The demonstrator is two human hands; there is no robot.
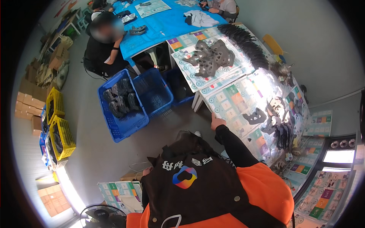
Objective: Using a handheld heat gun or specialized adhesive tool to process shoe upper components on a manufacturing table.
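Observation:
My right hand (218,121) is at the near-left edge of the patterned table (224,104), one finger stretched out along the edge and nothing visible in it. To its right on the table lies a single dark, flat piece with cut-out holes (254,116). Beyond that sits a heap of similar dark pieces (281,129), partly in bright glare. Only a sliver of my left hand (146,172) shows beside the dark apron (213,182); its fingers are hidden.
Grey-black moulded pieces (211,57) and a long row of dark parts (245,43) cover the farther table. Blue crates (129,131) stand on the floor ahead. A seated person (102,45) is at the blue table (159,28). Yellow crates (68,146) and a fan (100,216) are at left.

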